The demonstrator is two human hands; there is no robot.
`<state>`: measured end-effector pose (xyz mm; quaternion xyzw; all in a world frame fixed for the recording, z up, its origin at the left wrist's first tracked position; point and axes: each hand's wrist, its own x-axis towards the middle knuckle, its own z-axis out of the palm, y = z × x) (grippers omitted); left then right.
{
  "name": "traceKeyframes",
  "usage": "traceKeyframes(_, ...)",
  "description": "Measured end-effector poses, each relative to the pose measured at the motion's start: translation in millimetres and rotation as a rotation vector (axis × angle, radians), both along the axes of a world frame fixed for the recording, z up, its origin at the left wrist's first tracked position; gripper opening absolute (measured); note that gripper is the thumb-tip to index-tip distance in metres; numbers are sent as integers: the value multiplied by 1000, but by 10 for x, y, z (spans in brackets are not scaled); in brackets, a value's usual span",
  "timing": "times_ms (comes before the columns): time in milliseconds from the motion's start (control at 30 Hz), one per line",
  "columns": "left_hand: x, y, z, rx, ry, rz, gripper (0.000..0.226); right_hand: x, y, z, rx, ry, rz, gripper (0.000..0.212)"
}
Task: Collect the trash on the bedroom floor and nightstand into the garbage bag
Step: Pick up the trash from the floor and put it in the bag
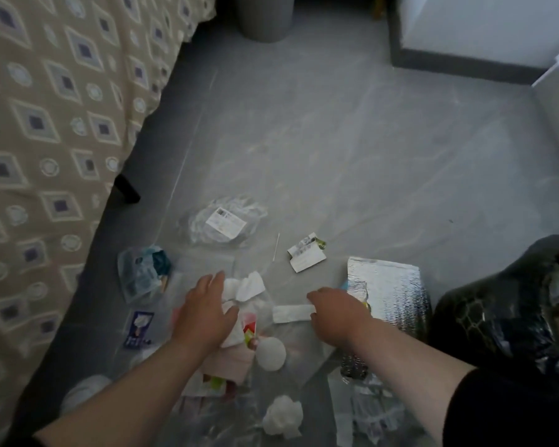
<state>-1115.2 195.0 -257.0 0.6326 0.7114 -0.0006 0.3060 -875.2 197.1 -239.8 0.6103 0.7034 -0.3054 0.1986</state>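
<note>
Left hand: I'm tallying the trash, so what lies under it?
White tissue sticks out past the left hand, with a red-and-green wrapper and pink packaging beside the wrist. Whatever lies directly beneath the palm is covered.

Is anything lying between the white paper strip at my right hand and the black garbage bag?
Yes. The silver foil pouch lies flat on the floor between the white paper strip, whose end the right hand pinches, and the garbage bag. Being flat, it probably won't block a lifted carry.
</note>
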Motion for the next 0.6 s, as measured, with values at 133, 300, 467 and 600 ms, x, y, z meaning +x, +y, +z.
traceKeyframes(133,87,139,-61,-41,19,-92,67,-58,-10,-143,33,-94,36,29)
traceKeyframes(300,199,325,-133,-71,43,-72,63,-59,-73,-256,51,-142,-6,28)
traceKeyframes(467,320,384,-209,-129,80,-129,39,36,-175,-295,94,-99,-30,24)
traceKeyframes(600,321,364,-223,-117,83,-114,25,85,-268,-313,105,-120,-20,27)
